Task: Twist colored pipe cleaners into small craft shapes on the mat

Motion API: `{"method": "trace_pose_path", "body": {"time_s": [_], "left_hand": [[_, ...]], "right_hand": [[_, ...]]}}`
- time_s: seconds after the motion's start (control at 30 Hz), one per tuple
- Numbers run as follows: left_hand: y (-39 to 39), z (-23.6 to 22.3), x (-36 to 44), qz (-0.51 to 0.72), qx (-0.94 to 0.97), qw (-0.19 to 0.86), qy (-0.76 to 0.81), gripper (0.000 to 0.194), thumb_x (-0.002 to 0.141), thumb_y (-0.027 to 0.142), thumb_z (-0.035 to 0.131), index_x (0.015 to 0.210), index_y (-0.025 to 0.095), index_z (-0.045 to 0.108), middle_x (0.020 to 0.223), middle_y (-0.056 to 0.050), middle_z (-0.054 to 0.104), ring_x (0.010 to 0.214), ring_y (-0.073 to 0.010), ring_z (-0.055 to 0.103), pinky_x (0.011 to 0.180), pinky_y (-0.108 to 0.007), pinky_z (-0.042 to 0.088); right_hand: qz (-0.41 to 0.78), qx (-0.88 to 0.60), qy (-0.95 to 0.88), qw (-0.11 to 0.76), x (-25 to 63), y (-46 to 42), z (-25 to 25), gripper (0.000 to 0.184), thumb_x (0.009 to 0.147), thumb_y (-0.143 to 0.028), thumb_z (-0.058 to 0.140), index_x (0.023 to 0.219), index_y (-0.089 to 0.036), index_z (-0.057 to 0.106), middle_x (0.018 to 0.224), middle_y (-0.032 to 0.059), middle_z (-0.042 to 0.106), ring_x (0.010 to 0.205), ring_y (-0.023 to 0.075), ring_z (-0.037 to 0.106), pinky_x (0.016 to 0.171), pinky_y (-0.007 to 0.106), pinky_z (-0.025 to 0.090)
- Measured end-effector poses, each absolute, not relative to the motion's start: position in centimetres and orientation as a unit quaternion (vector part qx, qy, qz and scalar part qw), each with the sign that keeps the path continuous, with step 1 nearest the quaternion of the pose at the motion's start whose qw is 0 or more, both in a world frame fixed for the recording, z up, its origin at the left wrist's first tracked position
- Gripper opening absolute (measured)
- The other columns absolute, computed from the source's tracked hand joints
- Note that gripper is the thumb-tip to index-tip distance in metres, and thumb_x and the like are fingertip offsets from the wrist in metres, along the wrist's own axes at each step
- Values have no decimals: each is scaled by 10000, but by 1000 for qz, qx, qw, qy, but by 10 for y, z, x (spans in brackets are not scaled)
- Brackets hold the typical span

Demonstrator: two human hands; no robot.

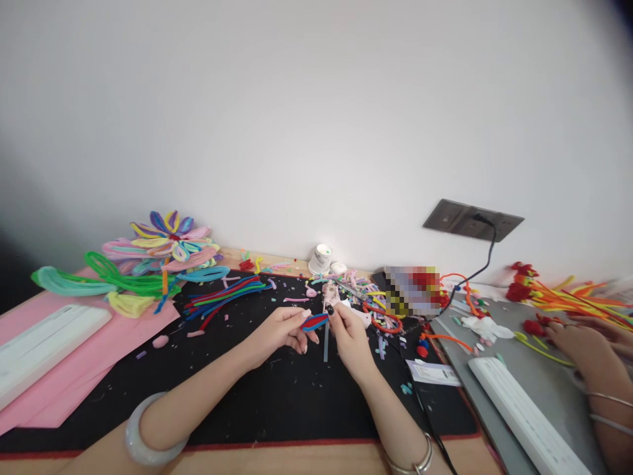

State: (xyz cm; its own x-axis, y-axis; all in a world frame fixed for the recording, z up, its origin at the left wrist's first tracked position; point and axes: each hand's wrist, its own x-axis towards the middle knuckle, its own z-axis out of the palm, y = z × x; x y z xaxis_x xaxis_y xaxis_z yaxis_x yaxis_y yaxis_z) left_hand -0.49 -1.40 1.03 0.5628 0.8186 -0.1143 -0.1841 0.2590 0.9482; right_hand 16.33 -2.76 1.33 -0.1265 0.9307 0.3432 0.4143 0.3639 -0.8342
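Between my two hands, above the black mat, is a small bundle of red and blue pipe cleaners. My left hand pinches its left end between thumb and fingertips. At the other end, my right hand closes on it with thumb and forefinger. A clear glue stick points down just beside the right hand. Behind the hands sits a pale pink glue gun, partly covered. Loose red, green and blue pipe cleaners lie on the mat to the left.
A multicoloured pipe-cleaner flower lies at the back left near pink sheets and a white box. A paper cup stands by the wall. A black cable runs from the socket. A co-worker's hands are at right.
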Motion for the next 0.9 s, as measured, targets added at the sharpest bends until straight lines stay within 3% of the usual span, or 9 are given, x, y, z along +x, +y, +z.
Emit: {"method": "trace_pose_path", "body": {"time_s": [0.2, 0.67, 0.9], "left_hand": [[-13, 8, -6, 339, 549, 687, 335, 290, 781, 402, 573, 798, 115, 612, 702, -46, 642, 572, -106, 574, 569, -237, 486], [-15, 10, -4, 350, 614, 612, 356, 255, 760, 370, 590, 712, 122, 554, 620, -18, 628, 488, -91, 548, 517, -224, 470], [-11, 4, -4, 337, 554, 676, 349, 309, 771, 432, 563, 822, 127, 580, 733, -58, 672, 577, -128, 614, 566, -248, 487]], "right_hand": [[254, -485, -710, 443, 164, -29, 16, 282, 882, -243, 376, 608, -192, 336, 575, -43, 341, 545, 113, 321, 517, 245, 250], [219, -498, -729, 415, 163, -30, 14, 267, 869, -204, 385, 605, -187, 350, 565, -43, 352, 550, 112, 339, 520, 247, 250], [221, -502, -710, 441, 164, -29, 14, 274, 881, -234, 363, 610, -192, 348, 573, -42, 342, 547, 115, 327, 521, 252, 255]]}}
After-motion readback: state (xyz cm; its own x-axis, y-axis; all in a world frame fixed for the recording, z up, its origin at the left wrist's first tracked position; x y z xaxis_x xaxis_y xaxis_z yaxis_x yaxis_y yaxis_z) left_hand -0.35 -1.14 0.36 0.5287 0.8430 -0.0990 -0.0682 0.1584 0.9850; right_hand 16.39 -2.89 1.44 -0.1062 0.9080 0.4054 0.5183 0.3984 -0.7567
